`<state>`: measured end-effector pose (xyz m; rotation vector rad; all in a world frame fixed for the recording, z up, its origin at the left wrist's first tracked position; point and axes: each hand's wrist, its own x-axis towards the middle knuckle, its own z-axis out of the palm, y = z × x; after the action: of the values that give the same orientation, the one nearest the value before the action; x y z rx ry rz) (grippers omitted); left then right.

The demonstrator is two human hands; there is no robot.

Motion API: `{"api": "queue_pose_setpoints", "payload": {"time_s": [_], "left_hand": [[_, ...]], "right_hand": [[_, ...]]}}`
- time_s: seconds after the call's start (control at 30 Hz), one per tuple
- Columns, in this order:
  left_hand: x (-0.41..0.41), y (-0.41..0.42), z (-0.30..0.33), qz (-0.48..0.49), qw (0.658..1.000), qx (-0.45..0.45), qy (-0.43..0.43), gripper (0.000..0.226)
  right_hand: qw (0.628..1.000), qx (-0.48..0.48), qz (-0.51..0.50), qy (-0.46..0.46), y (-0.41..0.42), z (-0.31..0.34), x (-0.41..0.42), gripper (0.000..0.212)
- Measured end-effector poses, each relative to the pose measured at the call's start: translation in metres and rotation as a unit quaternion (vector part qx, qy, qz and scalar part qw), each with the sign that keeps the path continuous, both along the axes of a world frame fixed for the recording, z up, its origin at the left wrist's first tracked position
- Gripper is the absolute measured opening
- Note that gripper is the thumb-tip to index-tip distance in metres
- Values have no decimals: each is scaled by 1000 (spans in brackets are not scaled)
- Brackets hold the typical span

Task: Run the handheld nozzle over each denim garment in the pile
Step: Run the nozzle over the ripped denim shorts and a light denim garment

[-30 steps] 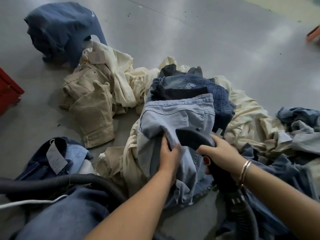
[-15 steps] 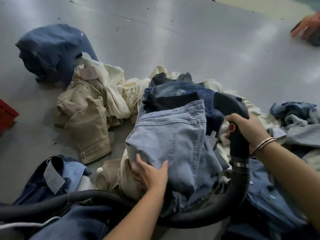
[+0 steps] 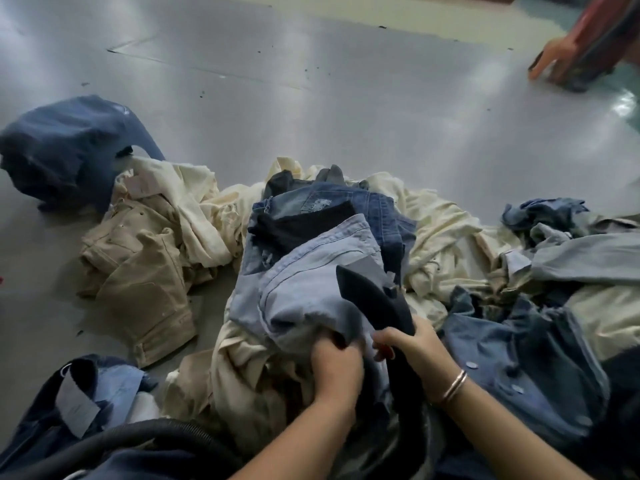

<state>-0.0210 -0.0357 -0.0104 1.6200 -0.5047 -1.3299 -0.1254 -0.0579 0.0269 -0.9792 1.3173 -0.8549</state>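
Note:
A pile of denim and cream garments lies on the grey floor. On top is a light blue denim garment [image 3: 304, 278]. My left hand [image 3: 334, 365] grips its near edge in bunched fingers. My right hand [image 3: 412, 348] holds the handle of the black handheld nozzle [image 3: 370, 299], whose flat head lies against the light blue denim. A dark blue pair of jeans [image 3: 346, 209] sits behind it in the pile.
The black ribbed hose [image 3: 152, 441] curves along the bottom left. Tan trousers [image 3: 145, 271] and cream cloth [image 3: 446, 230] surround the pile. A dark blue garment [image 3: 69, 147] lies far left, more denim [image 3: 519, 368] at right. Another person's hand [image 3: 554, 60] rests far right.
My right hand has brought the nozzle back from the far right side of the pile onto the light blue denim. My left hand moved right and took hold of its near edge.

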Motion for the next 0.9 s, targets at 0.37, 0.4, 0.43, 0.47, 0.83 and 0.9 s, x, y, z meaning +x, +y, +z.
{"api": "queue_pose_setpoints", "payload": {"time_s": [0.37, 0.4, 0.43, 0.47, 0.83, 0.9], "left_hand": [[-149, -66, 99, -373, 885, -183, 212, 36], [-163, -73, 101, -401, 880, -193, 167, 34], [-175, -79, 100, -417, 879, -198, 116, 35], [-182, -84, 96, -415, 885, -197, 73, 39], [0, -104, -54, -220, 881, -81, -412, 27], [29, -113, -74, -243, 808, -36, -536, 46]], "right_hand": [[951, -196, -236, 25, 12, 117, -135, 21], [946, -192, -258, 44, 12, 121, -142, 25], [940, -188, -279, 62, 11, 122, -147, 23], [938, -178, -289, 71, 9, 119, -148, 18], [987, -23, -140, 82, -31, -6, -47, 15], [987, -23, -123, 97, -38, -22, -32, 17]]}}
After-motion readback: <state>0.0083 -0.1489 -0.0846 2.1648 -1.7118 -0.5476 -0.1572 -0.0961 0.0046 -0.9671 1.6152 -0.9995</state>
